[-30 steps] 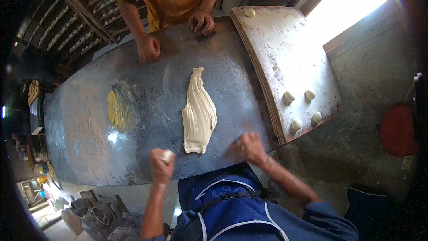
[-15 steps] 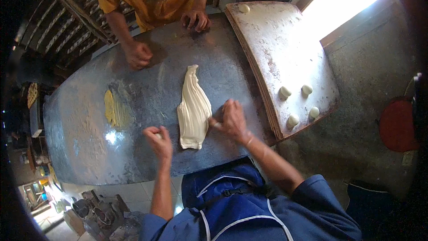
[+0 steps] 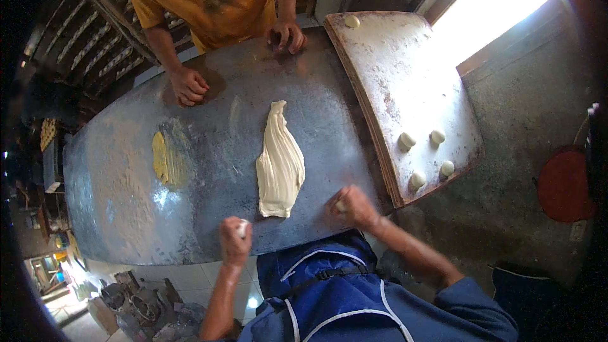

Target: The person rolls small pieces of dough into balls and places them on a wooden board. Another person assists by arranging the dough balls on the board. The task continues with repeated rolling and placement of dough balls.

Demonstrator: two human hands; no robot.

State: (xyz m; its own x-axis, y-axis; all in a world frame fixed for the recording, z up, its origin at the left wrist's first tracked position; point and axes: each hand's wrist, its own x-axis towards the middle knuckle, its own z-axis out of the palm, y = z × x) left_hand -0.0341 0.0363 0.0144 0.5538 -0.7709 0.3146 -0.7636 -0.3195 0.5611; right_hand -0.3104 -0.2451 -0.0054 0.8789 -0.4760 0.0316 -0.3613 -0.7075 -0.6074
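Observation:
A long, ridged slab of pale dough (image 3: 278,171) lies on the metal-topped table in front of me, narrow at its far end. My left hand (image 3: 234,247) is closed at the near table edge, left of the slab; a small white dough piece (image 3: 242,228) shows between its fingers. To the right of the slab, my right hand (image 3: 358,208) is curled, slightly blurred, round another small pale dough piece (image 3: 341,206). Neither hand touches the slab.
Stacked boards (image 3: 396,88) at the right carry several dough balls (image 3: 417,180). A yellow greasy smear (image 3: 161,157) marks the table (image 3: 209,145) at left. Across it stands a person in a yellow shirt (image 3: 209,0), hands (image 3: 189,86) resting on the far edge.
My right hand has pulled away from the slab's right side toward me. My left hand has also drawn back to the near edge. The other person's left-side hand has shifted slightly.

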